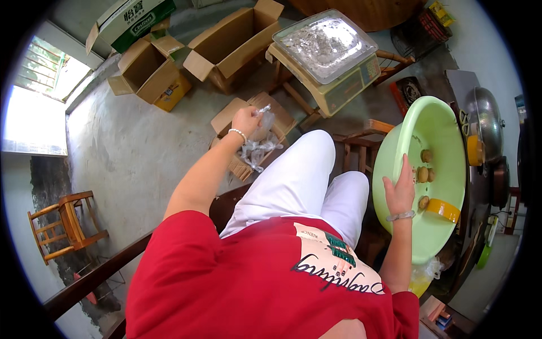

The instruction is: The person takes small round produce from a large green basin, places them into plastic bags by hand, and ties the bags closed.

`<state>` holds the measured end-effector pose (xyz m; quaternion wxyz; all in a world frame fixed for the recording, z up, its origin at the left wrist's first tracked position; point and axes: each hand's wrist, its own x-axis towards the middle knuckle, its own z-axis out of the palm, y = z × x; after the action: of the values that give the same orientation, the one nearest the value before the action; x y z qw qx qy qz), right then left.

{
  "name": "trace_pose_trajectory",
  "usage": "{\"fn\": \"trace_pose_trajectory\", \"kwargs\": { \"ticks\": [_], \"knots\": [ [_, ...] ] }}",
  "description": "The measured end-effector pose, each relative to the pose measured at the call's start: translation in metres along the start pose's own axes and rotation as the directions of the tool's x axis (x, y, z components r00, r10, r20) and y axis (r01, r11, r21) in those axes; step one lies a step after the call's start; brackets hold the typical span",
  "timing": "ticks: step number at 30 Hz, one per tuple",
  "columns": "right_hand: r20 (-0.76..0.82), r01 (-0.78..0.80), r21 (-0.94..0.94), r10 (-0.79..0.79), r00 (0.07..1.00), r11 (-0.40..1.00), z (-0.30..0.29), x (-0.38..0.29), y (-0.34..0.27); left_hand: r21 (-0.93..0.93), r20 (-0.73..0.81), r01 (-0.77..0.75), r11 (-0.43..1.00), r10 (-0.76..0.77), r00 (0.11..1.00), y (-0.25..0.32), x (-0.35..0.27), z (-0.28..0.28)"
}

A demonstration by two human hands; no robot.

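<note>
My left hand pinches the gathered neck of a clear plastic bag. It is above a small open cardboard box in front of my knees. More crumpled clear plastic bags lie in and over this box. At my right side, a large light-green plastic basin appears tilted in the view. My right hand grips its near rim, thumb on the outer side. Inside the basin are several small round brown pieces and a yellow-lidded container.
A weighing scale with a clear tray stands ahead. Open cardboard boxes are at the far left. A wooden stool is near my knees, a wooden chair by the left wall. A metal pan lid is beyond the basin.
</note>
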<state>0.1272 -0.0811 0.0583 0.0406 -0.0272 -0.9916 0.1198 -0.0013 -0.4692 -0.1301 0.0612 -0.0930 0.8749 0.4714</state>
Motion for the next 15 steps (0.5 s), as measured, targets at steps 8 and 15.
{"fn": "trace_pose_trajectory", "kwargs": {
  "ticks": [8,15],
  "knots": [
    [-0.044,-0.091,-0.047,0.089,0.995,0.995,0.013,-0.003,0.004,-0.097,-0.026,0.283,0.954,-0.287,0.958,-0.074,-0.001,0.021],
    [-0.059,-0.089,-0.060,0.085,0.995,0.994,0.015,-0.003,0.002,-0.170,0.007,0.402,0.900,-0.407,0.914,-0.111,-0.014,0.041]
  ]
}}
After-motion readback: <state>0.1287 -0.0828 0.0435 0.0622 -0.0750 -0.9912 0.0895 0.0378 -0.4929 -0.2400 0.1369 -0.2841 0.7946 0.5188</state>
